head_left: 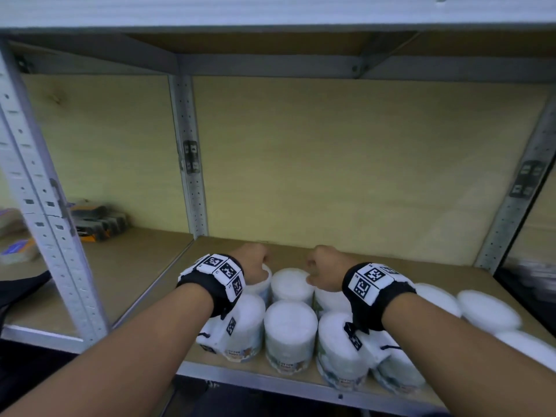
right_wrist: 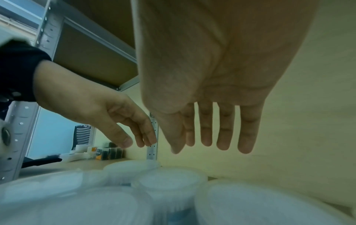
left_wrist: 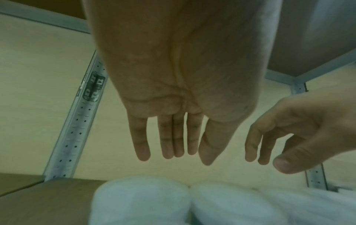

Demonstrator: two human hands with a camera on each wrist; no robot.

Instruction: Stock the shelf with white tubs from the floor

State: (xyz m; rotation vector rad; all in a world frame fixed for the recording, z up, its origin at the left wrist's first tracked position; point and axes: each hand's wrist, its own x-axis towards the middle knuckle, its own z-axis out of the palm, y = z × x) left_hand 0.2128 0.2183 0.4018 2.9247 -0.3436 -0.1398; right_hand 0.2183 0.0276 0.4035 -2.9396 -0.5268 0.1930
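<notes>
Several white tubs (head_left: pixel 290 329) stand in rows on the wooden shelf board (head_left: pixel 391 266), lids up, some with printed labels. My left hand (head_left: pixel 252 263) hovers over the back-left tub (head_left: pixel 266 284), and my right hand (head_left: pixel 325 269) hovers over the back row just right of it. In the left wrist view my left hand (left_wrist: pixel 179 137) has straight fingers pointing down at two tub lids (left_wrist: pixel 140 197), holding nothing. My right hand (right_wrist: pixel 210 134) is the same, with fingers spread above the lids (right_wrist: pixel 169 179). Neither hand touches a tub.
A perforated metal upright (head_left: pixel 189 164) splits the shelf into two bays. Dark boxes with orange (head_left: pixel 99 221) and flat packets (head_left: pixel 18 248) lie in the left bay. The shelf above (head_left: pixel 270 40) limits headroom. More tubs (head_left: pixel 487 308) stand at the right.
</notes>
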